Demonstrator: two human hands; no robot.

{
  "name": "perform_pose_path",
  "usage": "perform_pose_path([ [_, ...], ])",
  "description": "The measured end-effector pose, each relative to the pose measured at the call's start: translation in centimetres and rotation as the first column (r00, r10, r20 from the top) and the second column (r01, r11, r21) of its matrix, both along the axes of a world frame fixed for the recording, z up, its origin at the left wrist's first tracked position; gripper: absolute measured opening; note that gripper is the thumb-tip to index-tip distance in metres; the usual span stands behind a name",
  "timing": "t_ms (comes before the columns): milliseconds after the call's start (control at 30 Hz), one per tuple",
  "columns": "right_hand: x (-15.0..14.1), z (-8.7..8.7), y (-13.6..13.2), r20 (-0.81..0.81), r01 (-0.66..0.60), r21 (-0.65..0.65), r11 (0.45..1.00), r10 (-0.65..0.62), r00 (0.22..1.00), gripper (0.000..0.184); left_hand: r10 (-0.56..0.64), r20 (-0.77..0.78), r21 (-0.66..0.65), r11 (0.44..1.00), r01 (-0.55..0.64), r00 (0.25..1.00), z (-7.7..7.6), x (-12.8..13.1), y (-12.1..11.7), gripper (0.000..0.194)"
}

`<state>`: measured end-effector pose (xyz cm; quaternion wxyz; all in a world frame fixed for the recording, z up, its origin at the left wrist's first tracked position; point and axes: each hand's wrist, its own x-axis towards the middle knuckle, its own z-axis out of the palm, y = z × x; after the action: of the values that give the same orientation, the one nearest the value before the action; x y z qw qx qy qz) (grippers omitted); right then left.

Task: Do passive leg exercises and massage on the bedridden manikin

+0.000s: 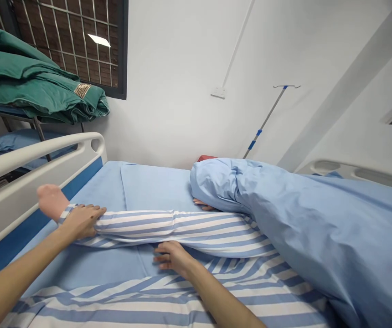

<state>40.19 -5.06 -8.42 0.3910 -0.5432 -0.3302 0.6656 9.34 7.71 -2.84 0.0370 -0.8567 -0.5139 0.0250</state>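
A leg in blue-and-white striped trousers (168, 224) stretches across the bed, its bare foot (51, 200) pointing left. My left hand (83, 221) is wrapped over the lower leg near the ankle, on the trouser cuff. Beside the near side of the same leg, about at the knee, my right hand (172, 257) is open with its fingers apart and nothing held; whether the fingertips touch the cloth I cannot tell. The other striped leg (121, 314) lies closer to me. A blue quilt (285, 205) is bunched over the upper body, and fingers (203, 204) show from under it.
A white-and-blue bed end board (42, 159) stands at the left and a pale rail (356, 171) at the right. Green folded bedding (38, 82) sits on a rack beyond. An IV pole (267, 116) rises by the wall behind the bed, below a wall socket (218, 93).
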Motion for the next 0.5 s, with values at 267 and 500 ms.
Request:
perform_pose_path([
  [267, 0.5, 4.5, 1.5, 0.684, -0.455, 0.429, 0.78, 0.049, 0.728, 0.021, -0.035, -0.032, 0.037, 0.999, 0.036, 0.999, -2.2, -0.4, 0.6, 0.05],
  [500, -0.7, 5.4, 7.3, 0.868, -0.563, 0.482, 0.671, -0.279, 0.411, 0.026, -0.052, -0.062, 0.043, 0.998, 0.054, 0.997, -0.2, 0.0, 0.8, 0.051],
])
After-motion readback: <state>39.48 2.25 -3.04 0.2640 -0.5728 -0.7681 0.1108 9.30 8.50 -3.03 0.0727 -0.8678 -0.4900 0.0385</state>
